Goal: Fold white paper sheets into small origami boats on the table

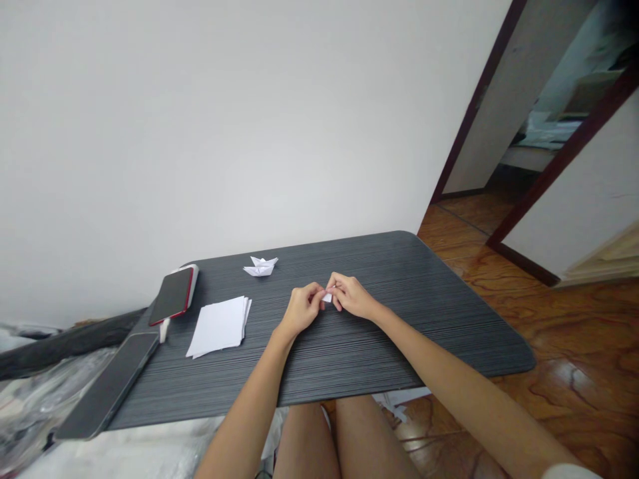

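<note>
Between my two hands is a small folded piece of white paper (pixel 327 298), mostly covered by the fingers. My left hand (pixel 303 307) pinches its left side, and my right hand (pixel 349 295) grips it from the right with bent fingers. Both hands are just above the dark table (pixel 379 266). Beyond them, near the wall, sits a folded white paper boat (pixel 261 267). To the left of my left hand lies a loose stack of square white paper sheets (pixel 219 326).
At the table's left end a dark phone with a red edge (pixel 172 296) rests on a white object. Nearer me, a long dark flat device (pixel 110 386) lies along the left edge. A white wall stands behind the table; a doorway (pixel 524 133) opens at right.
</note>
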Available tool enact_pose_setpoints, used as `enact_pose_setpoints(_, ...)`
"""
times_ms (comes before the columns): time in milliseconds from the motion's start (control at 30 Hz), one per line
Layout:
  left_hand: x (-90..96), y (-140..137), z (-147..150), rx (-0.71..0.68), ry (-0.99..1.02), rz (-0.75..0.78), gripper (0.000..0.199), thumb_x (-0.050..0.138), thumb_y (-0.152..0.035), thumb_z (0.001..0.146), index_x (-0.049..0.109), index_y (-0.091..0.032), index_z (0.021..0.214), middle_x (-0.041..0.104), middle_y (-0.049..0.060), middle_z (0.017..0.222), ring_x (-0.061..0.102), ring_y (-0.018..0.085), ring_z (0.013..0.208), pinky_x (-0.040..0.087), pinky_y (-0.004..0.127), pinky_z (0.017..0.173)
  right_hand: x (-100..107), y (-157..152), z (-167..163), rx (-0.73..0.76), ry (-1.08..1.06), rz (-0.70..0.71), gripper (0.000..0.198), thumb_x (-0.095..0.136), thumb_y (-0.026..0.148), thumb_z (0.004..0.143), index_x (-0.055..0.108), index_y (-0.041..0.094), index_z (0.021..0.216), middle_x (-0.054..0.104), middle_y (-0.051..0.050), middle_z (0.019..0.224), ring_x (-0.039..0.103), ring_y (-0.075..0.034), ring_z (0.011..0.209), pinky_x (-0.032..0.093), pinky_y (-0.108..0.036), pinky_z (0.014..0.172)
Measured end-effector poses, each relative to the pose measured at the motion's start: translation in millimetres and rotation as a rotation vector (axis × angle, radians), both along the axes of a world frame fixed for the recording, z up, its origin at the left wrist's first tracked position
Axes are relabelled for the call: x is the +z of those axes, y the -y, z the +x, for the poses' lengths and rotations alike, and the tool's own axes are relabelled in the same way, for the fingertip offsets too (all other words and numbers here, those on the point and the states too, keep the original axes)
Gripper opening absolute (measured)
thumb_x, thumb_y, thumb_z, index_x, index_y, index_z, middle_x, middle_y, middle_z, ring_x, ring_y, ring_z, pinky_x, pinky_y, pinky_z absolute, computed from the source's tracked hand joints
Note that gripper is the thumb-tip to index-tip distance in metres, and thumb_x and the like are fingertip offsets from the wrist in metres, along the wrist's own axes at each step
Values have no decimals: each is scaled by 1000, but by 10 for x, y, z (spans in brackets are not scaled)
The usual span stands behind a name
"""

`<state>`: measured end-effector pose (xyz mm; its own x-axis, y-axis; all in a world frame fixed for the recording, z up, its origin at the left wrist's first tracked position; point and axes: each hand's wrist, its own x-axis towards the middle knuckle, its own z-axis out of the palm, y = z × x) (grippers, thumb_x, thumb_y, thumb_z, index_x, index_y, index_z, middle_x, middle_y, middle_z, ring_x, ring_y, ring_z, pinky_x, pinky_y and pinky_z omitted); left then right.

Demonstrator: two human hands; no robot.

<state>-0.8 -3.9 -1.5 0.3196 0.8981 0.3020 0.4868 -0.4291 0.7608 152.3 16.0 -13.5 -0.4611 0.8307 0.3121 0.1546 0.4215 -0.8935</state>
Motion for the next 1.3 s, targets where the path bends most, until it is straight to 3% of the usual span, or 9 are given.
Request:
enact_pose_setpoints(367, -32, -19, -35, 59, 25, 15, 27, 44, -34, 79, 56, -14, 64, 48, -4, 42, 41, 7, 39, 32, 18, 45, 8, -31, -13, 3, -105, -103, 10, 46, 23, 76, 43, 17, 68, 53, 4, 52, 50, -7, 33, 36, -19, 39)
enact_pose_setpoints(467, -41, -30, -72, 85, -20, 53, 31, 47, -38, 77, 53, -14, 57, 45, -4, 38, 39, 6, 38, 30, 18, 44, 6, -41, -13, 46, -151, -161, 13, 50, 25, 75, 44, 16, 68, 56, 3, 54, 54, -9, 37, 38, -20, 41)
enact_pose_setpoints(567, -38, -37, -105, 105, -78, 98, 36, 49, -39, 76, 50, -15, 49, 43, -5, 35, 36, 6, 37, 28, 18, 44, -4, -52, -17, 74, -160, -213, 15, 52, 27, 74, 44, 16, 68, 59, 1, 53, 57, -11, 40, 35, -19, 40)
enact_pose_setpoints(733, -1, -26, -122, 32, -80, 52, 33, 45, -37, 78, 54, -15, 55, 53, -2, 42, 42, 7, 39, 32, 18, 46, -6, -82, 11, 50, -192, -241, 20, 57, 30, 71, 45, 15, 66, 61, -1, 51, 58, -12, 41, 30, -19, 38)
enact_pose_setpoints(933, 37, -5, -95, 89, -111, 156, 35, 43, -33, 80, 54, -15, 52, 46, -3, 38, 37, 7, 37, 29, 19, 44, 39, -96, 38, 61, -198, -234, 19, 56, 29, 72, 46, 15, 65, 58, 1, 45, 58, -13, 41, 31, -19, 39)
enact_pose_setpoints(1067, 25, -7, -81, 13, 21, 15, 36, 41, -36, 81, 58, -14, 58, 47, -2, 39, 38, 6, 36, 32, 18, 43, 56, -90, 41, 35, -219, -208, 16, 57, 29, 71, 52, 14, 71, 58, 0, 50, 57, -12, 45, 35, -21, 41)
enact_pose_setpoints(1200, -10, -20, -48, -16, 213, -149, 31, 43, -37, 80, 60, -11, 82, 49, -3, 40, 42, 6, 33, 34, 17, 38, 63, -72, 29, 0, -228, -128, 16, 60, 28, 68, 57, 15, 76, 60, -1, 64, 58, -12, 59, 45, -25, 56)
enact_pose_setpoints(1300, -27, -28, -24, -50, 340, -208, 32, 52, -35, 76, 55, -10, 96, 58, 1, 53, 53, 10, 41, 43, 20, 42, 61, -66, 1, -59, -268, -81, 20, 63, 26, 65, 57, 16, 82, 60, -3, 77, 58, -13, 69, 47, -27, 66)
